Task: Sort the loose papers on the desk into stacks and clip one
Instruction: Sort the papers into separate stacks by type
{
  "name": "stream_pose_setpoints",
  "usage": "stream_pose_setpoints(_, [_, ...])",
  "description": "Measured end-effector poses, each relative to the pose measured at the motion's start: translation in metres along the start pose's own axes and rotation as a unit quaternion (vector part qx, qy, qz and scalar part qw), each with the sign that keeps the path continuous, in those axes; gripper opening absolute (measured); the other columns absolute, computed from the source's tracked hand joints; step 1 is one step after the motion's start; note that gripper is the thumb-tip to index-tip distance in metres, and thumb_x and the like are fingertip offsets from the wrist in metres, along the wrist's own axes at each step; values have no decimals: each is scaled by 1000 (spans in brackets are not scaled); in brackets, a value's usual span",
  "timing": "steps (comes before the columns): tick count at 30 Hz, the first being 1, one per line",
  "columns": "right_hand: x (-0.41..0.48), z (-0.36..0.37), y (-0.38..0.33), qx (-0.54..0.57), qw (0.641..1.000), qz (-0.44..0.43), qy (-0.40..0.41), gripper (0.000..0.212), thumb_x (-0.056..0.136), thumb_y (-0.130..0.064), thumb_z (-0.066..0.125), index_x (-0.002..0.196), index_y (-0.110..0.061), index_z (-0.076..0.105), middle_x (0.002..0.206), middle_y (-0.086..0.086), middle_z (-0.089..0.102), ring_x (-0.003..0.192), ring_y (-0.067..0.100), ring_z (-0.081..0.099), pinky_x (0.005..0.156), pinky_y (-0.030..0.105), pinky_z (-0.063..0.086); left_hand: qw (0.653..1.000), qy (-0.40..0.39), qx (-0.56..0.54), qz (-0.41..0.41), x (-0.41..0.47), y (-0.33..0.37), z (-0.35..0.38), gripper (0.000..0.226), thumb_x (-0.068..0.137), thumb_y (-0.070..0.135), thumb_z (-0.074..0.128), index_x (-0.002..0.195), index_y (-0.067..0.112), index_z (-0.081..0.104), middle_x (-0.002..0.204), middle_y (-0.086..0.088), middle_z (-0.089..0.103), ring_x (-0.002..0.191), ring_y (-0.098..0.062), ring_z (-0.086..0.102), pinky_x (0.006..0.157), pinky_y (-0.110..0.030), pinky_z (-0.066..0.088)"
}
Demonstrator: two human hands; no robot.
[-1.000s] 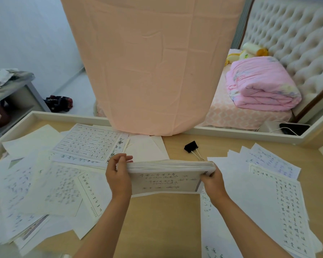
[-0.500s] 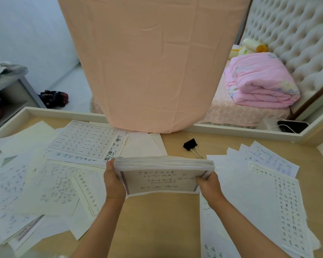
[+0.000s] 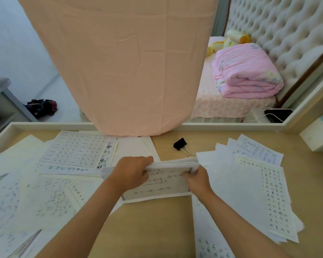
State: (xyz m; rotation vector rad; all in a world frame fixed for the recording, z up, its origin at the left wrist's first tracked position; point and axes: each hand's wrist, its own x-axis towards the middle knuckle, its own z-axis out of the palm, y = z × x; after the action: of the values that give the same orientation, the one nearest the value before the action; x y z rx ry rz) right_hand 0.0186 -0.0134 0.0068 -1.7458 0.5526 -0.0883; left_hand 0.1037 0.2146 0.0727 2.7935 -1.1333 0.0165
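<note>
Over the middle of the tabletop my left hand and right hand clamp the ends of the paper stack, tilted on its lower edge. It looks light but floppy and slippery — sheets would fan out — so I'd pinch near the top edge, where the binder clip, just beyond, should bite.

We log 1 wooden desk with a raised pale rim. Behind it hangs 1 peach cloth. Right: 1 bed, cream tufted headboard, 1 folded pink quilt on top. Left: pale wall, light floor, grey side table, 1 dark bag beside it. Light is soft and even.
</note>
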Motion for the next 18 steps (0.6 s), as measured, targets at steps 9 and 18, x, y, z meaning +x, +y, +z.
stream_pose_setpoints(9, [-7, -14, -5, 250, 947, 167, -113, 71, 80, -20, 73, 141, -27, 38, 135, 6, 60, 119, 31, 61, 104, 49, 45, 814, -3, -526, -246, -19, -23, -21, 21, 94, 21, 63, 114, 26, 58, 98, 2, 71, 80, -19, 72, 62, -30, 60])
stream_pose_setpoints(18, [-35, 45, 23, -101, 954, 273, -74, 58, 87, 2, 46, 141, -20, 41, 125, 3, 60, 113, 23, 58, 94, 33, 51, 768, -198, -459, -400, -55, -13, 88, 35, 92, 23, 63, 120, 9, 47, 114, -10, 59, 94, -21, 60, 80, -35, 53])
